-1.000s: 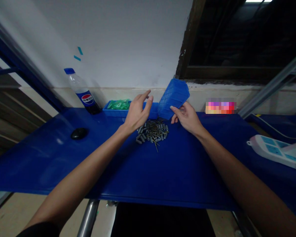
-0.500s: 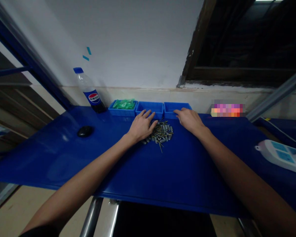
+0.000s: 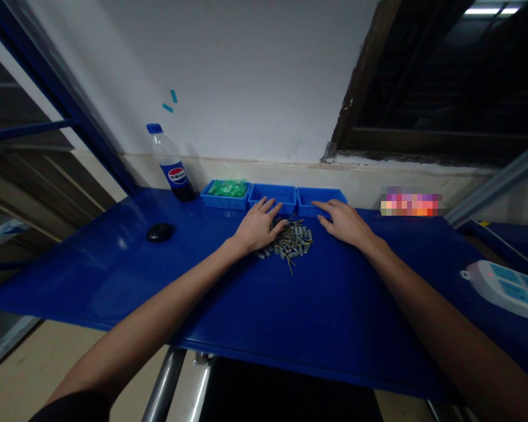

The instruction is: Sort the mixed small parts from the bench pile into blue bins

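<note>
A pile of screws and grey plugs (image 3: 295, 239) lies on the blue table (image 3: 264, 316). My left hand (image 3: 259, 225) rests at the pile's left side, fingers spread, its thumb over the edge of the heap. Just right of the pile is my right hand (image 3: 343, 221), fingers apart and nothing visible in them. Its index finger points at the front of the right blue bin (image 3: 323, 196). Behind the pile stands the middle blue bin (image 3: 273, 193), partly covered by my left fingertips. The left blue bin (image 3: 226, 200) holds green packaging (image 3: 229, 187).
A cola bottle (image 3: 176, 170) stands left of the bins, with a black mouse (image 3: 160, 232) in front of it. To the right lie a blurred-out colourful pack (image 3: 409, 203) and a white power strip (image 3: 506, 287). A wall (image 3: 255, 76) rises behind the table.
My right index finger has stretched out and the thumb has parted from it. My left hand stays beside the pile. The whole view has shifted slightly.
</note>
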Tool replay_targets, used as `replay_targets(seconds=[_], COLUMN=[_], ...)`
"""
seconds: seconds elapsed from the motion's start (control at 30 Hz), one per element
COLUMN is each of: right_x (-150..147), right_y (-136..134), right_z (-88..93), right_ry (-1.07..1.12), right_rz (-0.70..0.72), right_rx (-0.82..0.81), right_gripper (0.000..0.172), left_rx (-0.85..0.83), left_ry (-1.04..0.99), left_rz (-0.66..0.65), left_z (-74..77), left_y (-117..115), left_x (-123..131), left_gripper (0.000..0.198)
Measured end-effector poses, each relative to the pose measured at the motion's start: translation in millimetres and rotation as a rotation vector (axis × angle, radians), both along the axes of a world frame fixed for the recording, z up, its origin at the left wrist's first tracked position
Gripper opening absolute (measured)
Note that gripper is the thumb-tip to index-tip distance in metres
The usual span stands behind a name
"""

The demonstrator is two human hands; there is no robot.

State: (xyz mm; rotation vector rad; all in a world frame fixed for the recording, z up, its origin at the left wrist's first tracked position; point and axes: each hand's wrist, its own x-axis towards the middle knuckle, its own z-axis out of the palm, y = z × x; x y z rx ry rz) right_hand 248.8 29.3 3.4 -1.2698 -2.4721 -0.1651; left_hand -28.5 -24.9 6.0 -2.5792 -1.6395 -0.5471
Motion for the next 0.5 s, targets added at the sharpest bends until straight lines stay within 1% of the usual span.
replay_targets(seconds=[0.07,0.17,0.3,0.4,0.5], right_x=[-1.5,-5.2,-16.6,-35.6,-58.6], right_y=[-1.0,-5.3,-12.6,-15.8,-15.8], right_z=[-0.5,3.2,13.9,21.0,24.2], right_ry=[0.02,0.048,0.091,-0.008,-0.149], right_rz=[0.021,0.025,-0.002,0.026,-0.004], right_rx=[0.006,0.013,0.057,0.017,-0.056], right_gripper=[0.052,0.051,0.042,0.037,0.04], left_rx=[-0.008,-0.016,0.045,0.075,0.05], left_ry=[-0.006,-0.022,-0.042,-0.055,-0.064], left_rz=[-0.004,-0.019,-0.069,-0.074,-0.081], left_z=[-1.0,-0.2,6.5,9.9,5.3], left_y=[1.8,2.3,-3.9,-9.9,-12.4], left_x=[0.3,-2.0,-12.2,-23.1,-32.7], left_gripper=[0.066,0.067,0.058,0.05,0.048])
